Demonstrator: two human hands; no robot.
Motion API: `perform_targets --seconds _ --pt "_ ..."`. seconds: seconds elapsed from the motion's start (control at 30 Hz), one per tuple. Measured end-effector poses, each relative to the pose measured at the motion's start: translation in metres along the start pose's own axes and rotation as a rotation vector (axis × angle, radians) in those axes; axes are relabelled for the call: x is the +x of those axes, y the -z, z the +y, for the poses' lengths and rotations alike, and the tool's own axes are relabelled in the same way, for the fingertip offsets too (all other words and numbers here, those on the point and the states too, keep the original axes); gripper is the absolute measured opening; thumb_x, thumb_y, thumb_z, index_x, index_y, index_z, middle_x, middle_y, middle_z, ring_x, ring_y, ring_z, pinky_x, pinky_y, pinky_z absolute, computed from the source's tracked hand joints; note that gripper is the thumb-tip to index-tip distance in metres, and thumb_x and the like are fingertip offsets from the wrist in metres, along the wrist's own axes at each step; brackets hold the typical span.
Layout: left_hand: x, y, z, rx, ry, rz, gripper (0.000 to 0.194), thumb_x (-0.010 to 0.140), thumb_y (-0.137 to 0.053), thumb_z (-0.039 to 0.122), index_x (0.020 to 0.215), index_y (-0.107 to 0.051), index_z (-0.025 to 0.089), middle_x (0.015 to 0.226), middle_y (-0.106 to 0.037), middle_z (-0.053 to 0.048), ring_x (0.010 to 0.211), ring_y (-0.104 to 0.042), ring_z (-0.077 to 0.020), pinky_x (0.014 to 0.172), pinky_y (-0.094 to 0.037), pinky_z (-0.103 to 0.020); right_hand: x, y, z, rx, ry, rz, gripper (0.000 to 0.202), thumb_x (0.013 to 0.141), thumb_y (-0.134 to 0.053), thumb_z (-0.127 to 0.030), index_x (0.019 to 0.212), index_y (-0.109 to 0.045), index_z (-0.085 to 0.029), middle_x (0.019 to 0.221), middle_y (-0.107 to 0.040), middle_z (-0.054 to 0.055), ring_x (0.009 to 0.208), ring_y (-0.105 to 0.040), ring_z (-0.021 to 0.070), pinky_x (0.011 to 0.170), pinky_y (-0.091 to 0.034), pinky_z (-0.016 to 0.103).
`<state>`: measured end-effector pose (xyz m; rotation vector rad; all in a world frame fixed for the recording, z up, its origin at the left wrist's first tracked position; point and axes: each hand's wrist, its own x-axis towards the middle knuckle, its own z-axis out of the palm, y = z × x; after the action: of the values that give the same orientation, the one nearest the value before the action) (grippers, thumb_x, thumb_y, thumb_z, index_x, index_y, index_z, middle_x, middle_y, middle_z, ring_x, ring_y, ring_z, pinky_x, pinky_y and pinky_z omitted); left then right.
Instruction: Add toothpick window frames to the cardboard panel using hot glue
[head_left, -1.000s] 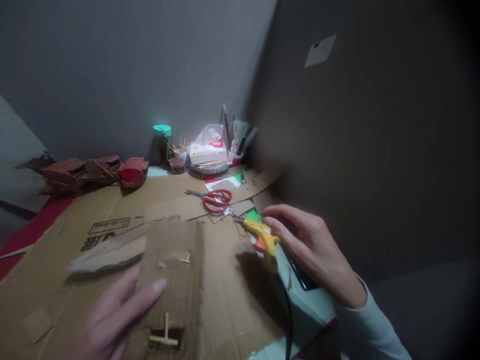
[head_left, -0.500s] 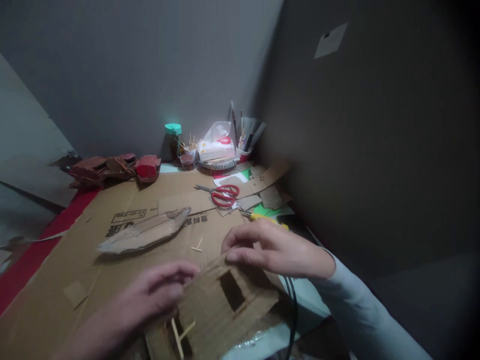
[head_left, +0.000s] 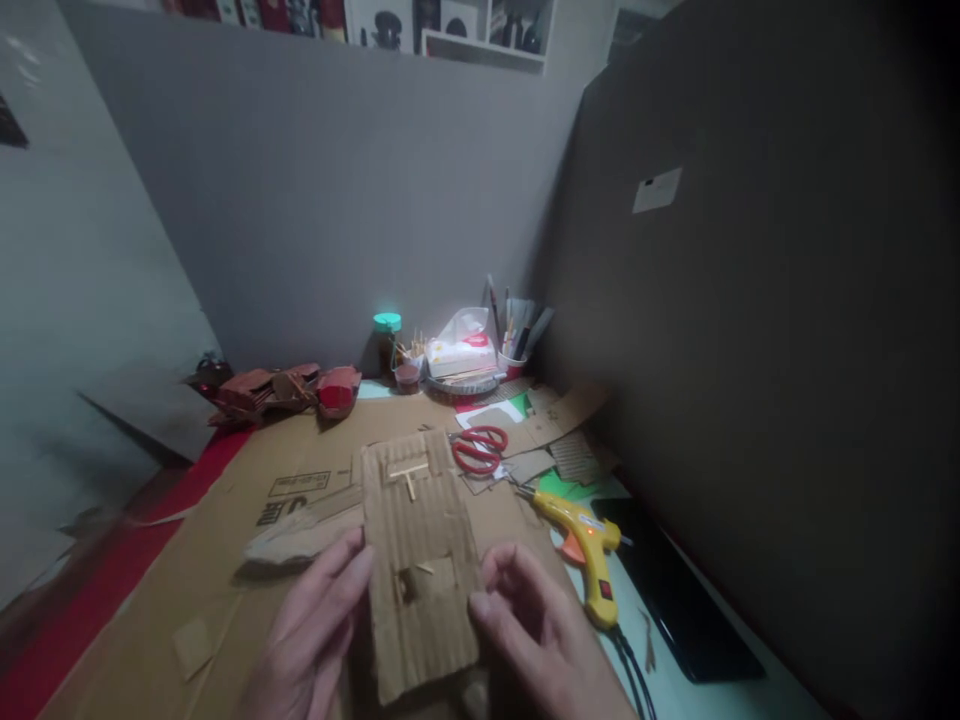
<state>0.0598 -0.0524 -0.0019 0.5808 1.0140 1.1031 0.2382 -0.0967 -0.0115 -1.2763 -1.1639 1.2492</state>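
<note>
Between my two hands stands a corrugated cardboard piece point(head_left: 424, 640), tilted up toward me, with two rectangular cut-outs. Thin wooden sticks point(head_left: 409, 484) form a T at the upper cut-out, and a short stick point(head_left: 425, 569) shows at the lower one. My left hand point(head_left: 319, 625) grips the left edge, thumb and fingers close together. At the right edge, my right hand point(head_left: 536, 625) pinches with thumb and curled fingers. Behind the piece lies a boat-shaped cardboard form point(head_left: 300, 535), partly hidden. Red-handled scissors point(head_left: 480, 450) rest beyond its upper right corner.
A yellow glue gun point(head_left: 589, 545) with a dark cord lies right of my right hand, beside a black flat device point(head_left: 682, 600). Cardboard scraps point(head_left: 577, 455), a tissue pack point(head_left: 461, 355), a green-lidded jar point(head_left: 387, 345) and dark red cardboard shapes point(head_left: 285, 392) line the back.
The cardboard piece has been turned and raised more upright, its cut-outs now one above the other. My right hand moved down to its right edge. The view has tilted up, showing shelves.
</note>
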Motion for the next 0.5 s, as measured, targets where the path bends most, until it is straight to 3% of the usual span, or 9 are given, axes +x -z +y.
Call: perform_targets --seconds 0.13,0.27,0.37,0.5 --pt "-0.001 -0.001 0.004 -0.029 0.001 -0.091 0.049 0.078 -0.074 0.033 0.125 -0.06 0.028 0.122 -0.069 0.0 0.125 -0.054 -0.0262 0.091 -0.052 -0.029 -0.007 -0.008 -0.001 0.003 -0.042 -0.037 0.042 0.081 -0.062 -0.06 0.08 -0.046 -0.021 0.068 -0.04 -0.005 0.062 -0.037 0.0126 0.059 -0.031 0.023" --pt "0.001 0.002 0.004 -0.052 0.056 -0.137 0.055 0.081 -0.068 0.022 0.133 -0.053 0.027 0.116 -0.072 -0.002 0.115 -0.062 -0.027 0.093 -0.051 -0.034 -0.007 -0.005 -0.009 -0.161 -0.079 -0.1 0.035 0.085 -0.058 -0.055 0.081 -0.051 -0.021 0.074 -0.048 -0.001 0.07 -0.045 0.0152 0.063 -0.037 0.025" --pt "0.0 0.003 0.002 -0.053 0.071 -0.153 0.05 0.083 -0.067 0.026 0.131 -0.055 0.025 0.114 -0.073 -0.004 0.109 -0.065 -0.0274 0.09 -0.052 -0.035 -0.003 -0.002 -0.011 -0.215 -0.111 -0.149 0.031 0.088 -0.056 -0.05 0.081 -0.053 -0.02 0.075 -0.049 -0.001 0.072 -0.046 0.0154 0.063 -0.037 0.025" --pt "-0.003 0.001 0.001 -0.003 0.116 -0.157 0.041 0.081 -0.071 0.037 0.118 -0.065 0.022 0.108 -0.074 -0.005 0.103 -0.066 -0.0271 0.083 -0.055 -0.033 0.002 -0.006 -0.009 -0.199 -0.112 -0.11 0.032 0.09 -0.054 -0.05 0.08 -0.05 -0.02 0.069 -0.045 -0.002 0.065 -0.043 0.0135 0.057 -0.034 0.024"
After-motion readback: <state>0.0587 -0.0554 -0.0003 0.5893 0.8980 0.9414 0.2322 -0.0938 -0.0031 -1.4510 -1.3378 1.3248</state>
